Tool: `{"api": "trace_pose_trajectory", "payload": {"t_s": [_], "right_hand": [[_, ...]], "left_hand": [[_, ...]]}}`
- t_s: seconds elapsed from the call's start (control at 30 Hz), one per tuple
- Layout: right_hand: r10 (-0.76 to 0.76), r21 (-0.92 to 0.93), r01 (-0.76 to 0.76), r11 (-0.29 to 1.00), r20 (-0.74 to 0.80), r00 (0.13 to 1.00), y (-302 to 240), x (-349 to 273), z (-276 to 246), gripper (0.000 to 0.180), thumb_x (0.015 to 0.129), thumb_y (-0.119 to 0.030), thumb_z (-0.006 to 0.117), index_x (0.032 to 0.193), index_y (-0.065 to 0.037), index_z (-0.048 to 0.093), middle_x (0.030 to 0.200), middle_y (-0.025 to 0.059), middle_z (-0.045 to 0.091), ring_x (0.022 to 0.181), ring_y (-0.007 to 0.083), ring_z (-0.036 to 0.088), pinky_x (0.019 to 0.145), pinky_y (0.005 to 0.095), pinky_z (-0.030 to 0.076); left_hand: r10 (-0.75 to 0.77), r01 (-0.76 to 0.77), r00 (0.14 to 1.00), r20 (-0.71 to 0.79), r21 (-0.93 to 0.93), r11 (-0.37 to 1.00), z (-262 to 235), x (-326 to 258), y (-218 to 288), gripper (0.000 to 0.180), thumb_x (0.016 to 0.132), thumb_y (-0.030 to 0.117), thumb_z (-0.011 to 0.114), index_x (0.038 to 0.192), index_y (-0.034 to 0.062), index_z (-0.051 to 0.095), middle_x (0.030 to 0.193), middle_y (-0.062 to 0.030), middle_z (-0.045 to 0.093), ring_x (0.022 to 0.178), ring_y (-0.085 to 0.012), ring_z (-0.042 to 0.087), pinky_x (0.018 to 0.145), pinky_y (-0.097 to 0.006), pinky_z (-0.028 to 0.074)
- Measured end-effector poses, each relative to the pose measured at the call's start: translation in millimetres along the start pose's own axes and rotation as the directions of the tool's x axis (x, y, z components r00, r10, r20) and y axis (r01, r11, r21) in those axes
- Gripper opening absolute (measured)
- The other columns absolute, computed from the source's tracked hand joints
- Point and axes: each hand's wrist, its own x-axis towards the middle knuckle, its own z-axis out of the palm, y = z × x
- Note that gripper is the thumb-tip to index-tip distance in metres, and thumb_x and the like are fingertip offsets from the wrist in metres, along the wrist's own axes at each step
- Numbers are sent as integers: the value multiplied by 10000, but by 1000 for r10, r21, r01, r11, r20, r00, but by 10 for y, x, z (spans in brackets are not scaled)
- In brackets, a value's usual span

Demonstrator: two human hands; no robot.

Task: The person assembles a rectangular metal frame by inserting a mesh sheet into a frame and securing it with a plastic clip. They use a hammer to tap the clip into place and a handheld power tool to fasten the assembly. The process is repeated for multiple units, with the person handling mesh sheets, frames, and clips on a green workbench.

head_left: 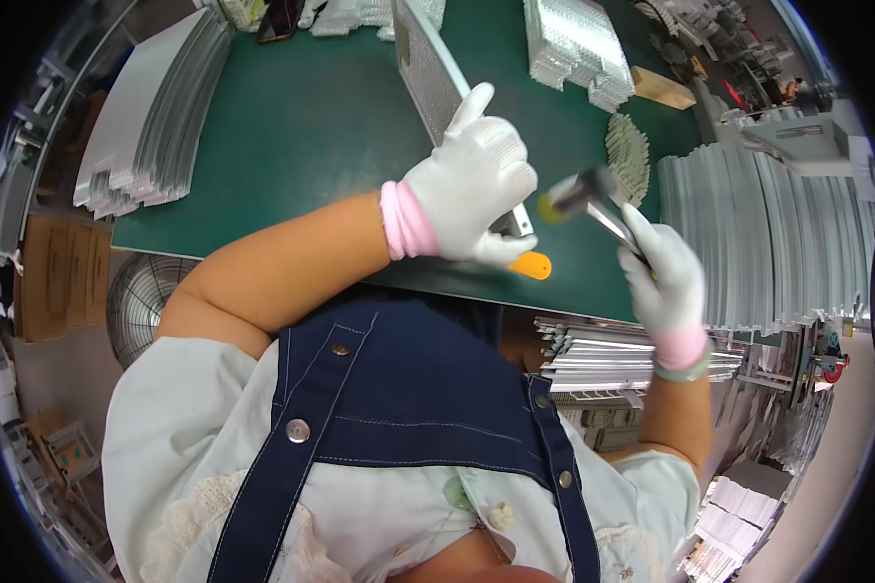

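My left hand point(476, 189), in a white glove with a pink cuff, is closed around a long narrow metal panel point(437, 73). The panel stands on edge and runs away from me over the green table. A rounded orange piece point(532, 265) sticks out just below this hand; its other end is hidden, so what it belongs to cannot be told. My right hand point(666, 272), gloved the same way, grips a hammer point(603, 209) by its handle. The hammer's head, yellow on one face, is blurred and hangs in the air right of the panel's near end, apart from it.
On the green table point(301, 117), a stack of flat metal panels point(156, 107) stands at the left. Far right are a bubbly-surfaced silver stack point(578, 49), a wooden block point(662, 87) and a heap of small pale pieces point(628, 155). Upright panels point(758, 233) crowd the right side.
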Motion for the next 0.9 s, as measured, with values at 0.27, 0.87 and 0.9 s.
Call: {"api": "trace_pose_trajectory", "payload": {"t_s": [0.27,0.87,0.9], "right_hand": [[406,308,-276,910,-537,739,1082,-3,913,277,910,-199,662,1101,-1,691,1058,196,686,1014,373,648,931,391,499],[358,866,411,284,-494,793,356,1527,-1945,167,941,-191,601,918,-36,660,823,67,690,743,190,669,711,331,555],[290,826,505,250,-561,775,143,1504,-1676,225,958,-228,577,981,-18,655,903,92,697,806,218,679,770,359,561]], "left_hand": [[2,-2,1000,28,-12,1000,3,32,-5,408,567,316,780,770,74,521,813,-120,504,880,-354,540,1094,-707,221],[15,-10,997,82,-53,999,349,572,171,402,674,415,747,665,53,572,768,-143,521,873,-353,549,1072,-680,239],[-22,26,993,114,-35,999,329,557,167,418,689,444,744,656,55,593,738,-134,526,834,-340,552,1065,-672,254]]}}
